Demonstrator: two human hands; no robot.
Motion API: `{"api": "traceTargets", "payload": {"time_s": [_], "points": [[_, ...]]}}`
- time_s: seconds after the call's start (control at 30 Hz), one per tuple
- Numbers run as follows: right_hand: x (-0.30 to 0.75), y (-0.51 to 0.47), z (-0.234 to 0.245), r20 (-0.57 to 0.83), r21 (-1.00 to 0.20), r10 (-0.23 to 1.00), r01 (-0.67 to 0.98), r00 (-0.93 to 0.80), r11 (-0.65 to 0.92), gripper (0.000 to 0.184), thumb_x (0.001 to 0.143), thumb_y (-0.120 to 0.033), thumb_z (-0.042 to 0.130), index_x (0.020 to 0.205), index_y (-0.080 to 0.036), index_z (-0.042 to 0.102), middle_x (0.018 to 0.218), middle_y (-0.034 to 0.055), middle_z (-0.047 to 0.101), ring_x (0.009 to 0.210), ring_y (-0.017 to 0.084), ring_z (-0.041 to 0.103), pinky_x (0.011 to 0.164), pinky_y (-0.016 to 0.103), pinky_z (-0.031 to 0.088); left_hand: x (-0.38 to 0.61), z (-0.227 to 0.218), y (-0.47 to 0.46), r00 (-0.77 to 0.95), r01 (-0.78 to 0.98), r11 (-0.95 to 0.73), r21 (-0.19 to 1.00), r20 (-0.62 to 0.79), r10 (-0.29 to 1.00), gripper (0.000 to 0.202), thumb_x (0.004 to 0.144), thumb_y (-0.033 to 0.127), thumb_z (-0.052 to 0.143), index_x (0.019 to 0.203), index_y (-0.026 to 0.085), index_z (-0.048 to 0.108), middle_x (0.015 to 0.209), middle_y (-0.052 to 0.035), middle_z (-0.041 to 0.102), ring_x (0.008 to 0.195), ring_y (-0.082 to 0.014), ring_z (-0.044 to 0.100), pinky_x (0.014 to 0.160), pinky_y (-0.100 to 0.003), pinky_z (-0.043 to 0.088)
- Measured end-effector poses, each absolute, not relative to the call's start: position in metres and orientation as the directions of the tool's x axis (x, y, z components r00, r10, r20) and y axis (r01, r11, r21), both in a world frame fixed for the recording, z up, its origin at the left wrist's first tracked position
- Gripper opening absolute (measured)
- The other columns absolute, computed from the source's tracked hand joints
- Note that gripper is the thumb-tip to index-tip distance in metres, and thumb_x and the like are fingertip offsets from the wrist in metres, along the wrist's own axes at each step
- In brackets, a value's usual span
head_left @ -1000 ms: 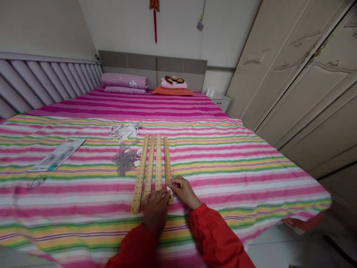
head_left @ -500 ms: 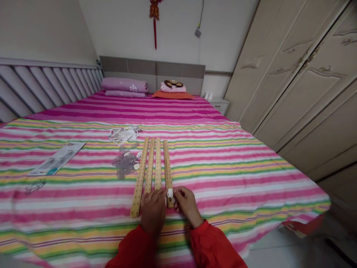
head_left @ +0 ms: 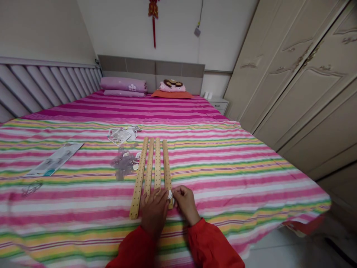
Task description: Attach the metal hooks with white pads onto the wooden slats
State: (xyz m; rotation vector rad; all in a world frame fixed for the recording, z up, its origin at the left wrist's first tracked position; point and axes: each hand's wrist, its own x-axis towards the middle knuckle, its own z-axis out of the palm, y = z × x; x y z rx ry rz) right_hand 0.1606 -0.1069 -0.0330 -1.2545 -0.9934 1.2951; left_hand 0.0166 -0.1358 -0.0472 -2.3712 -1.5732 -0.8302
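Note:
Several long wooden strips [head_left: 138, 176] with rows of small holes lie side by side on the bedspread, pointing away from me. The rightmost strip [head_left: 166, 163] lies slightly apart from the others. A small white round piece [head_left: 170, 194] sits over its near end; its exact kind is too small to tell. My right hand [head_left: 184, 203] is closed, thumb and fingertips pinching at the white piece from the right. My left hand [head_left: 154, 208] lies palm down across the near ends of the middle strips, fingers extended, fingertips close to the white piece.
Left of the strips are small clear plastic bags [head_left: 122, 163] and white packets [head_left: 122, 135]. Further left lie a flat clear package [head_left: 55, 160] and a thin wire-like loop [head_left: 32, 188]. Folded bedding [head_left: 124, 85] rests by the headboard [head_left: 178, 70]; a wardrobe [head_left: 295, 78] stands right.
My left fingers have shifted slightly right, nearer the white piece. The white piece looks turned a little, and my right hand stays beside it. The view has moved slightly.

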Motion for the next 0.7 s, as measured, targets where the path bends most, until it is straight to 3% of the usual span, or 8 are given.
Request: {"api": "traceTargets", "payload": {"time_s": [0.4,0.57,0.7], "points": [[0.159,-0.098,-0.049,-0.039,-0.997,0.98,0.055,0.196,-0.051,0.022,0.063,-0.035,0.065,0.052,-0.018,0.056,0.044,-0.0035,0.053,0.04,0.011,0.046,0.038,0.021,0.034,0.02,-0.047,-0.136,0.34,0.894,-0.441,0.076,0.524,0.781,0.034,0.087,0.023,0.045,0.117,0.029,0.059,0.115,-0.0034,0.067,0.109,-0.0228,0.056,0.106,-0.048,0.011],[0.16,-0.103,-0.044,-0.122,-0.987,0.987,-0.114,0.103,-0.11,0.034,0.066,-0.049,0.065,0.058,-0.018,0.055,0.043,-0.0065,0.048,0.03,0.008,0.038,0.031,0.02,0.025,0.017,-0.046,-0.136,0.312,0.904,-0.411,0.117,0.477,0.822,0.036,0.086,0.022,0.045,0.118,0.032,0.059,0.118,-0.002,0.065,0.111,-0.022,0.056,0.105,-0.046,0.017],[0.161,-0.109,-0.038,-0.116,-0.967,0.989,-0.237,0.088,-0.092,0.042,0.065,-0.053,0.066,0.083,-0.015,0.062,0.047,-0.0086,0.047,0.031,0.005,0.033,0.032,0.02,0.023,0.02,-0.041,-0.138,0.274,0.906,-0.384,0.18,0.442,0.854,0.038,0.084,0.022,0.044,0.119,0.031,0.058,0.119,-0.0023,0.065,0.112,-0.022,0.055,0.102,-0.045,0.023]]}}
